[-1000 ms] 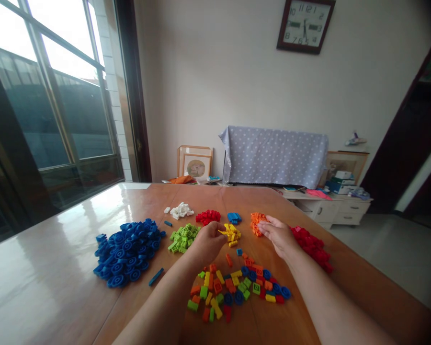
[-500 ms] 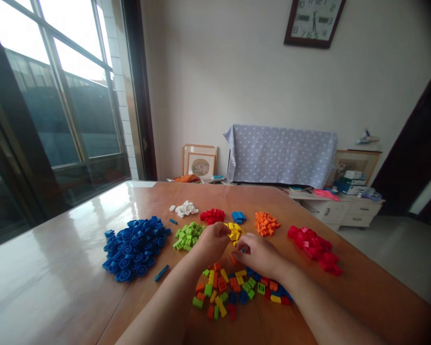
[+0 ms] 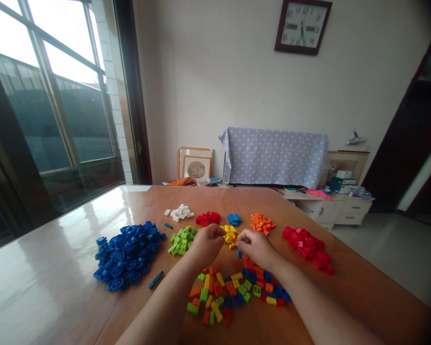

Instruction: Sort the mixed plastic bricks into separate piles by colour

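My left hand (image 3: 209,243) is at the left edge of the yellow brick pile (image 3: 230,233), thumb and fingers pressed together. What it pinches, if anything, is hidden. Just right of that pile is my right hand (image 3: 255,245), its fingers curled closed above the table; whatever they hold is too small to make out. A single yellow brick (image 3: 232,246) lies between the hands, close to the right fingertips. Below my right hand sits a small blue brick (image 3: 239,254). Nearer to me spreads a mixed group of loose bricks (image 3: 218,289) in several colours.
On the wooden table (image 3: 79,258) stand sorted piles: blue round pieces (image 3: 127,254), lime green bricks (image 3: 182,239), white bricks (image 3: 181,212), red bricks (image 3: 208,218), blue bricks (image 3: 234,219), orange bricks (image 3: 262,223) and larger red pieces (image 3: 309,248). A long blue piece (image 3: 156,279) lies alone.
My right hand's fingers have drawn closer together beside the yellow pile. An orange brick below that hand now lies among the mixed bricks' upper edge. The whole view has shifted slightly.
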{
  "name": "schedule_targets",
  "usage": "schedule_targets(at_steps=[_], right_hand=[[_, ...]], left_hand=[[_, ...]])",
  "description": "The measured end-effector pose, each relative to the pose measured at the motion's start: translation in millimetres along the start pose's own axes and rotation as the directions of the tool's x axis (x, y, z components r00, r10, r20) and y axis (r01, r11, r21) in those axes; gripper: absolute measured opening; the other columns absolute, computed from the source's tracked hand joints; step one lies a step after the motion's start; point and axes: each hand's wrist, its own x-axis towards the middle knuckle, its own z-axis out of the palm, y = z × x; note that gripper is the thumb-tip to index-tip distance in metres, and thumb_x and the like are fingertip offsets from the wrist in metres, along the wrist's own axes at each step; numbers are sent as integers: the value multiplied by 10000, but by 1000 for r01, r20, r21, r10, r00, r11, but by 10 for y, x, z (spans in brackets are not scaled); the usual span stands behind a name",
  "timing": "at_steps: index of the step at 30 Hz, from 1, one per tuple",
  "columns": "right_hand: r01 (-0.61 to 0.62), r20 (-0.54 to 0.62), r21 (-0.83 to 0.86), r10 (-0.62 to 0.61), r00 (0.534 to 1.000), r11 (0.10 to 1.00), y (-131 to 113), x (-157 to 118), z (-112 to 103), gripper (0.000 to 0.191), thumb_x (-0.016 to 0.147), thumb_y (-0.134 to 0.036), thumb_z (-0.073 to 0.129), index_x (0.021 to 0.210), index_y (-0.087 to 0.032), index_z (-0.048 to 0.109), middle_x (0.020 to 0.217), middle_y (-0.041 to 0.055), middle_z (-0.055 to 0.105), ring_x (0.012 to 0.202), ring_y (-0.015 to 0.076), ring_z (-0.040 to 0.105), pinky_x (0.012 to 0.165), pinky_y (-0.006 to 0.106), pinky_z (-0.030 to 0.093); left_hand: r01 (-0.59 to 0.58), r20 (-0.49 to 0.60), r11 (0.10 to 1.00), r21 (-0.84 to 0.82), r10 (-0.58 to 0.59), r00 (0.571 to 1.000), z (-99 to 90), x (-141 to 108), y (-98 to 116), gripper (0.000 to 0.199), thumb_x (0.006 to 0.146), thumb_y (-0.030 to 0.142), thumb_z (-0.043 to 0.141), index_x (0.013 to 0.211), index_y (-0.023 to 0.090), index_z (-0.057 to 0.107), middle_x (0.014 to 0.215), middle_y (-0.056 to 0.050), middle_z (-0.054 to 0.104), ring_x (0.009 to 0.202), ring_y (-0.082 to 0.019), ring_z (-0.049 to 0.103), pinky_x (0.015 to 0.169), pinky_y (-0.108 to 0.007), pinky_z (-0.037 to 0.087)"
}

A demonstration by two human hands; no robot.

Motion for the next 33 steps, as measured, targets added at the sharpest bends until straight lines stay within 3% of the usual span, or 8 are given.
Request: schedule_targets(at_steps=[3,8,14,19,22,26,30,33], right_hand=[[-105,-179,212,144,973,972,152,100,-203,205,796,-385,631,815,-183,600,703,4,649,629,133,562,569,233,419],[-242,-348,362,371,861,900,459,206,-495,238,716,-374,685,832,-180,613,708,47,689,606,149,611,473,211,376],[-210,-399,419,387,831,883,620,276,-543,263,664,-287,704,890,-189,609,739,52,706,651,171,658,566,261,510],[-202,-404,419,381,832,885,543,256,-559,232,677,-255,675,891,-187,617,743,45,698,656,161,644,587,262,507],[-257,-291,348,364,885,902,377,168,-582,198,719,-301,660,874,-180,632,713,26,675,609,134,592,529,230,430],[-227,85,180,215,973,957,105,-8,-576,219,738,-352,711,850,-176,645,707,-12,628,631,114,535,564,220,390],[-188,388,45,156,909,981,-21,-145,-517,313,685,-359,806,895,-181,658,702,-33,586,653,118,505,569,214,368],[-158,438,-18,150,886,987,1,-172,-452,359,658,-359,835,914,-184,654,675,-41,557,626,116,481,531,208,329]], left_hand=[[11,9,1000,11,-11,1000,-7,-3,25,182,752,230,614,912,154,657,740,-4,623,628,-106,503,568,-208,345],[22,18,999,26,-23,1000,-9,-4,43,189,753,233,603,919,159,658,740,-6,626,630,-109,511,568,-209,346],[21,28,999,25,-21,999,-14,-6,28,197,746,237,606,919,162,661,729,-2,624,623,-108,502,577,-206,346],[20,40,999,27,-21,999,-23,-37,81,170,732,215,600,882,159,660,723,0,618,623,-107,498,578,-208,345],[16,62,999,28,-18,998,-19,-38,76,180,735,220,606,893,154,660,729,-2,619,639,-112,514,579,-209,350],[15,87,1000,21,-17,996,-9,-33,51,184,734,219,606,894,154,669,730,-3,621,646,-114,515,586,-213,353],[21,82,1000,23,-23,996,-13,-48,71,177,731,206,597,875,149,681,694,1,602,626,-109,483,589,-215,350],[12,78,1000,26,-14,997,-17,-59,90,172,729,207,599,865,148,685,686,5,593,620,-107,467,581,-214,344]])
